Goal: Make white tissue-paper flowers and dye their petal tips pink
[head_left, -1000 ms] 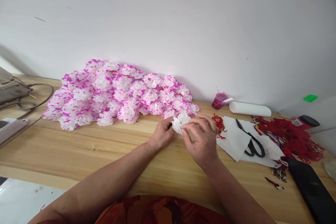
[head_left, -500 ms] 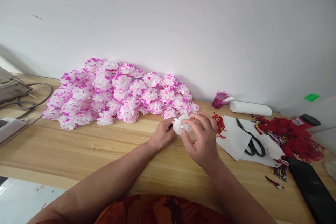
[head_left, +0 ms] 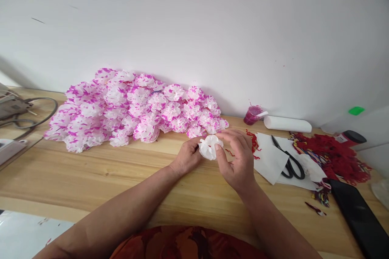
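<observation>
A small white tissue-paper flower (head_left: 209,147) sits between my two hands just above the wooden table (head_left: 91,170). My left hand (head_left: 187,158) pinches its left side with curled fingers. The thumb and fingertips of my right hand (head_left: 238,158) pinch its right side. A large heap of white-and-pink paper flowers (head_left: 130,107) lies against the wall behind and left of my hands.
Right of my hands lie white paper sheets (head_left: 270,162) with black scissors (head_left: 288,162), red thread (head_left: 334,156), a white roll (head_left: 287,124) and a small cup of pink dye (head_left: 253,115). A black flat object (head_left: 355,214) is at the right edge. Cables (head_left: 27,115) lie far left.
The white flower has turned and rounded between my fingers, and my right-hand fingers have shifted from over it to its right side. Both hands stay in the same place.
</observation>
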Demonstrator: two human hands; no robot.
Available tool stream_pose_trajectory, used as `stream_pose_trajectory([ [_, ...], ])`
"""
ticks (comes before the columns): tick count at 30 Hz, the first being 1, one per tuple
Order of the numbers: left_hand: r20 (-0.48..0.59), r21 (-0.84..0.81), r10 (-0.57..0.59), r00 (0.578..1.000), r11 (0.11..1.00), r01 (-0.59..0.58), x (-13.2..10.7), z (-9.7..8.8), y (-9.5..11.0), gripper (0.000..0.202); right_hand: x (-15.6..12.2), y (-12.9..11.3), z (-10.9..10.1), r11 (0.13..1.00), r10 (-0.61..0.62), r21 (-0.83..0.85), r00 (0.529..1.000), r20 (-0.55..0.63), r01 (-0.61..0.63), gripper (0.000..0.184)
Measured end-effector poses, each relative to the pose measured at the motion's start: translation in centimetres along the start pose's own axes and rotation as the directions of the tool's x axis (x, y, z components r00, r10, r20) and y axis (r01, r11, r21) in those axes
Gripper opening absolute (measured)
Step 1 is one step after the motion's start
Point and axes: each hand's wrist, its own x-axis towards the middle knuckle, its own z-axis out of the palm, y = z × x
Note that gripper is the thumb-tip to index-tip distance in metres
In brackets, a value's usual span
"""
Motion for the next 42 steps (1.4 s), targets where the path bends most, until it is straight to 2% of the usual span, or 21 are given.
stream_pose_trajectory([
  [5, -0.006, 0.006, -0.015, 1.000, 1.000, 0.015, -0.07, 0.04, -0.08, 0.010, -0.18, 0.01, 0.28, 0.998, -0.006, -0.065, 0.999, 0.033, 0.008, 0.024],
  [10, -0.022, 0.006, -0.035, 0.999, 0.999, 0.036, 0.04, -0.01, 0.02, 0.010, -0.44, 0.16, 0.51, 0.994, -0.020, -0.105, 0.999, 0.027, 0.023, 0.008],
  [19, -0.006, -0.006, -0.027, 1.000, 1.000, 0.026, 0.03, 0.03, -0.01, 0.011, -0.34, 0.48, 0.50, 0.984, -0.012, -0.177, 0.999, -0.037, 0.005, 0.014],
  [25, 0.001, -0.001, -0.038, 0.999, 0.999, 0.038, 0.04, 0.03, -0.15, 0.011, -0.54, 0.64, 0.61, 0.985, 0.004, -0.173, 1.000, -0.025, -0.008, 0.011],
  [30, -0.013, -0.034, -0.060, 0.998, 0.998, 0.059, 0.10, -0.10, 0.03, 0.010, -0.43, 0.06, 0.24, 0.990, 0.025, -0.137, 0.999, 0.043, -0.019, 0.014],
  [36, 0.007, -0.028, -0.045, 0.999, 0.999, 0.045, 0.10, -0.05, 0.04, 0.013, -0.21, 0.10, 0.07, 0.991, 0.002, -0.135, 1.000, -0.021, -0.005, 0.019],
  [40, 0.024, -0.018, -0.038, 0.999, 0.999, 0.038, 0.07, -0.04, -0.08, 0.012, -0.17, 0.20, 0.16, 0.990, 0.007, -0.141, 1.000, -0.014, -0.009, 0.024],
  [42, 0.035, -0.019, -0.034, 0.999, 0.999, 0.035, 0.06, -0.05, -0.15, 0.012, -0.26, 0.26, 0.27, 0.987, 0.023, -0.157, 1.000, -0.012, -0.025, 0.020],
])
